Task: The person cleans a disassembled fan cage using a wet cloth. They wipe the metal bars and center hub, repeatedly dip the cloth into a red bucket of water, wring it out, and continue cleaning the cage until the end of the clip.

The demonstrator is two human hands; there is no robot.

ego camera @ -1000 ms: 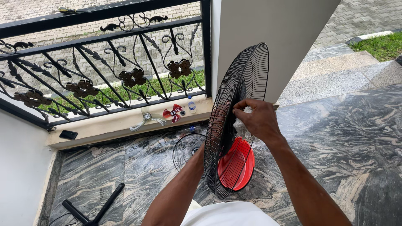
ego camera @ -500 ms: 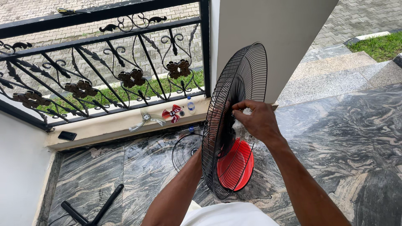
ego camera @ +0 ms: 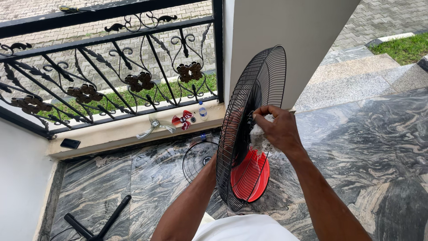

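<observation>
The person holds a black fan grille (ego camera: 256, 85) upright on edge over a red basin (ego camera: 255, 172) on the marble floor (ego camera: 356, 147). The right hand (ego camera: 275, 127) has its grip closed on a white, soapy cloth (ego camera: 258, 138), pressing it against the wires near the grille's middle. The left hand is hidden behind the grille; only the forearm (ego camera: 191, 201) shows, reaching up to the back side, so whether that grip is closed I cannot tell, though it seems to steady the grille.

Judging by this, the step in hand is wiping the grille's wires with the wet cloth. The next move seems to call for keeping the grille steady and over the basin while the cloth works along the wires, with firm pressure but not enough to bend them.

A second grille (ego camera: 198, 158) lies flat on the floor just beyond. On the ledge (ego camera: 111, 134) under the railing (ego camera: 111, 71) sit a clear fan blade (ego camera: 154, 126), a red part (ego camera: 183, 120) and a small bottle (ego camera: 203, 111). A black stand base (ego camera: 96, 223) lies at lower left.
</observation>
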